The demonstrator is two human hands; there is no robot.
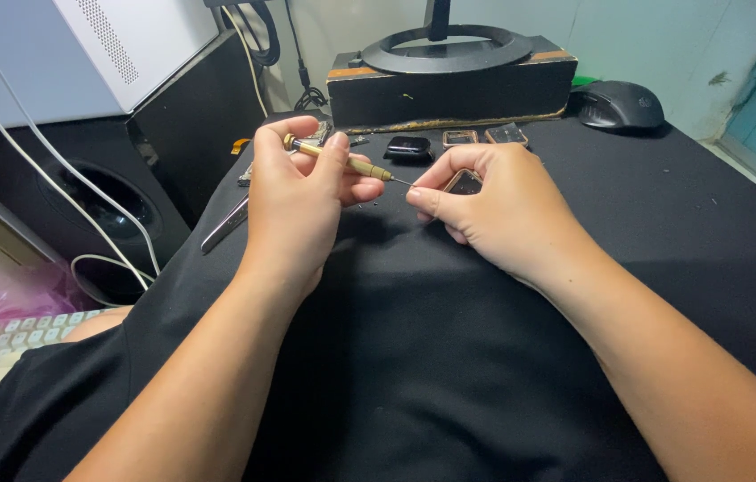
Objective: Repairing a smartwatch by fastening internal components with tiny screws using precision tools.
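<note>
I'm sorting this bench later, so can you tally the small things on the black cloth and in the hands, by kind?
Screwdriver in the left hand: 1
Small cases or frames: 4 (one in the right hand, a dark case, two frames)
Tweezers: 1
Total: 6

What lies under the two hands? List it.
A black cloth covers the desk beneath the left hand and right hand. Tweezers rest on it at the left. The right grip hides most of a small watch case.
</note>
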